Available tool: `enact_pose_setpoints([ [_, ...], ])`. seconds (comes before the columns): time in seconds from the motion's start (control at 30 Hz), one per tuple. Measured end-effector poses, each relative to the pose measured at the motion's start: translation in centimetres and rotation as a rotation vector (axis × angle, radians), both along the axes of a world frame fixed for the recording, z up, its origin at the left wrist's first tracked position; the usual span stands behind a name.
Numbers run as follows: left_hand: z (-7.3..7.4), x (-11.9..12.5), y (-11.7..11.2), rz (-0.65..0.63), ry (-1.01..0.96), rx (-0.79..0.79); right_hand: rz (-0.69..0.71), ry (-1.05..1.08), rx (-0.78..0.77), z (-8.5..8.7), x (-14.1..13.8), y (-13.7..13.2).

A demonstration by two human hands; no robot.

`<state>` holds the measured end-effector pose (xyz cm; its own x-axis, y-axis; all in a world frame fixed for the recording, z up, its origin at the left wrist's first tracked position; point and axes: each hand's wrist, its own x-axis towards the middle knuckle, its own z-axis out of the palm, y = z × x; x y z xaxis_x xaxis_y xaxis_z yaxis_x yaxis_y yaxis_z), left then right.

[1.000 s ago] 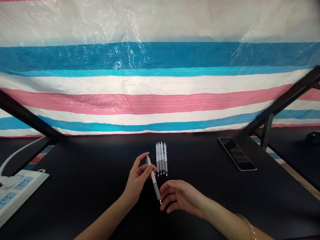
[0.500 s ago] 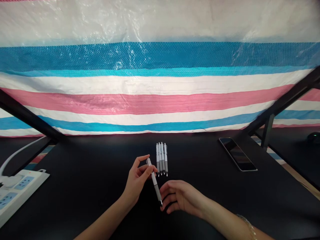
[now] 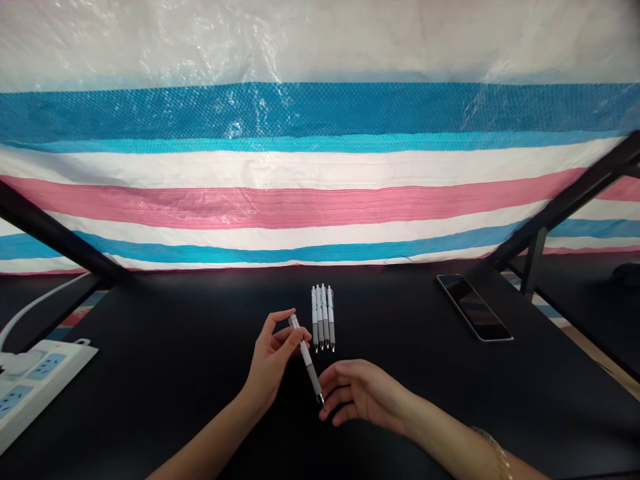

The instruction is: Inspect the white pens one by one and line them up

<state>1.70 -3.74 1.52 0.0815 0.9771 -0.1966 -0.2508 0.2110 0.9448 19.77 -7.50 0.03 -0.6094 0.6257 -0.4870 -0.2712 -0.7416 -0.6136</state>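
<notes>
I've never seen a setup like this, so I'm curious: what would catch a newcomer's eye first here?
Probably the big striped sheet, blue, pink and white, filling the upper half behind the black table. Then, near the lower middle, the left hand holding a white-and-gray pen aslant, with the open right hand by its tip. Just beyond, four similar pens lie side by side.

The power strip [image 3: 45, 387] is cut off by the left edge, the bracelet [image 3: 499, 454] by the lower; the held pen [image 3: 309, 364] is partly covered by the left hand [image 3: 270, 360].
</notes>
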Motion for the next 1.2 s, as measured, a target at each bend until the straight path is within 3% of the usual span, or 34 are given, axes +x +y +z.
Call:
enact_pose_setpoints([
  [0.33,-0.2,-0.1,0.1,-0.038,-0.005,0.004,-0.005,0.006,-0.003,-0.1,0.0,0.1],
  [0.67,-0.4,-0.2,1.0,0.01,0.062,0.053,0.01,0.028,0.01,-0.3,0.1,0.2],
  [1.0,-0.8,-0.3,6.4,-0.026,0.541,0.333,0.022,0.027,0.015,-0.4,0.3,0.3],
  [1.1,-1.6,-0.3,7.5,-0.059,0.627,0.297,0.035,0.033,0.006,-0.4,0.2,0.3],
  [1.2,-2.3,-0.6,7.1,-0.137,0.643,0.253,0.048,0.028,0.017,-0.3,0.3,0.4],
])
